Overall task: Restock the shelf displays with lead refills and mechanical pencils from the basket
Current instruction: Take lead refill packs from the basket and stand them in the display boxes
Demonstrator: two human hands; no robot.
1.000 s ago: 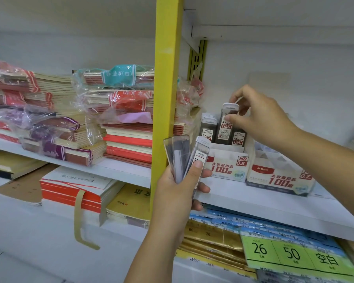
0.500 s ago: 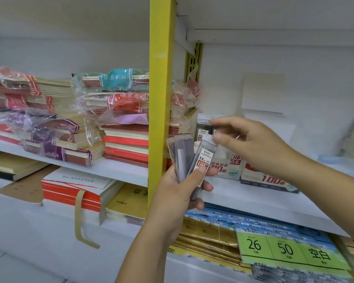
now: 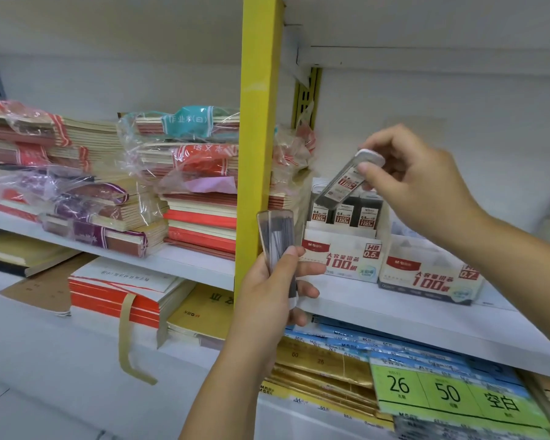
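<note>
Right hand [image 3: 419, 185] pinches grey-capped clear plastic lead refill case [image 3: 343, 182], tilted, just above white cardboard HB 0.5 display box [image 3: 340, 258] on white shelf [image 3: 394, 315]. Left hand [image 3: 267, 290] grips spare clear refill cases [image 3: 275, 236] upright, near yellow post [image 3: 261, 122].

Right hand [image 3: 419, 185] pinches a lead case [image 3: 346, 181] near its white cap. The case is tilted, lower end over the 0.5 box [image 3: 340, 258]. Standing cases [image 3: 343, 214] fill the box's rear row, upright, labels forward. The 0.7 box [image 3: 426, 274] sits just beside it on the right, on the same white shelf [image 3: 394, 315]. Left hand [image 3: 267, 293] grips spare cases [image 3: 275, 236] upright in front of the yellow post [image 3: 259, 122]; count unclear. Wrapped notebooks [image 3: 188, 173] are stacked left of the post. A green label sheet [image 3: 448, 392] lies on the tier below.
</note>
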